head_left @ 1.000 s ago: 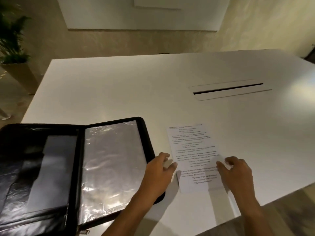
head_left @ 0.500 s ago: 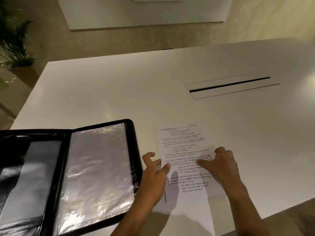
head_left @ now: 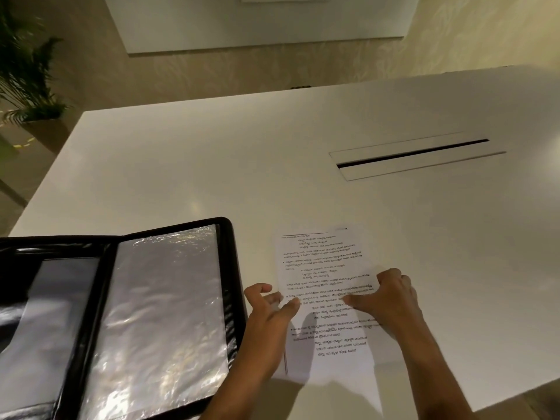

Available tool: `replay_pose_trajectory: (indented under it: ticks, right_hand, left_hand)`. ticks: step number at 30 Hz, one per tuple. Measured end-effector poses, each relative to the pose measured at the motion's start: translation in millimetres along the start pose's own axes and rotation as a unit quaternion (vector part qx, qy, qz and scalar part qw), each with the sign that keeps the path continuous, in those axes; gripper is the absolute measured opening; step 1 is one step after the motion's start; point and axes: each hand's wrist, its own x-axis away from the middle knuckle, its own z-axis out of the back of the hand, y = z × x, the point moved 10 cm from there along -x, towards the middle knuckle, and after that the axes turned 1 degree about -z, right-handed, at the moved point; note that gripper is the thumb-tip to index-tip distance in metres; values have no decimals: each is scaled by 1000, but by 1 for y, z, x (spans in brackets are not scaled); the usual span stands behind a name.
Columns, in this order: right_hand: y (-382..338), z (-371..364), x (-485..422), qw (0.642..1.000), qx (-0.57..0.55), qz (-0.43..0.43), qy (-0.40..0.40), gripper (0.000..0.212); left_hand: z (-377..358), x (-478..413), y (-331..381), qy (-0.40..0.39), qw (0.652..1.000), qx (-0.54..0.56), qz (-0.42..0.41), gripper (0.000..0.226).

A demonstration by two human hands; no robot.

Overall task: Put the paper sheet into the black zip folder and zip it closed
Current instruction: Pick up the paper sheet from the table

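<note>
Paper sheet (head_left: 321, 268) lies on the surface (head_left: 212, 162) beside the open black zip folder (head_left: 234, 268), left hand (head_left: 269, 322) with fingers spread at its edge, right hand (head_left: 391, 301) with fingers curled on it, grip unclear; pick-up seems to need an edge lifted

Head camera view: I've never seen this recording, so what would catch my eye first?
An open black zip folder with a shiny plastic sleeve fills the near left of the white table. Just to its right, a printed paper sheet lies flat. The left hand touches the sheet's left edge, and the right hand rests on its right side.
</note>
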Motion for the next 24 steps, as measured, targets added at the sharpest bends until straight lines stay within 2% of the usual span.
replay_pose_trajectory:
  ticks: [4, 11, 19, 24]
  right_hand:
    - [-3, 1, 4, 999, -26, 5, 26, 90]
    - [-10, 2, 3, 999, -17, 9, 36, 87]
    - [-5, 1, 4, 999, -19, -2, 39, 82]
    - [-12, 6, 7, 998, 4, 14, 60, 72]
  left_hand:
    - [1, -1, -1, 5, 1000, 4, 3, 42]
    - [5, 3, 4, 0, 1000, 27, 8, 36]
    - [4, 2, -1, 2, 1000, 15, 19, 42]
    - [2, 0, -6, 1, 1000, -6, 19, 44]
